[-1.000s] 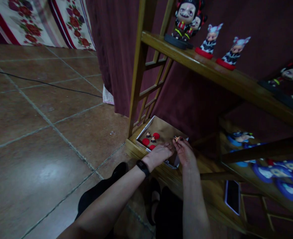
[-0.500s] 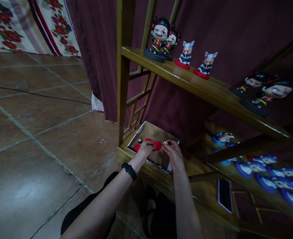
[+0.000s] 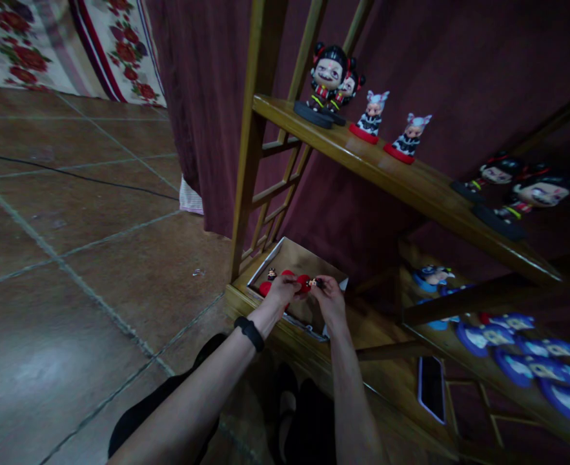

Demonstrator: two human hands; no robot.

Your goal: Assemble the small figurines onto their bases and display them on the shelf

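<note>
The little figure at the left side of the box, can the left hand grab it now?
Probably not without letting go: the left hand is pinching a red disc, though the little figure is close by and looks uncovered.

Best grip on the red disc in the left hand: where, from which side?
Probably the rim, from the left. The red disc looks round and flat, so its edge should suit a fingertip pinch and leave the face mostly uncovered. The left hand already has it that way. The right hand, with a small figure, crowds the other side.
</note>
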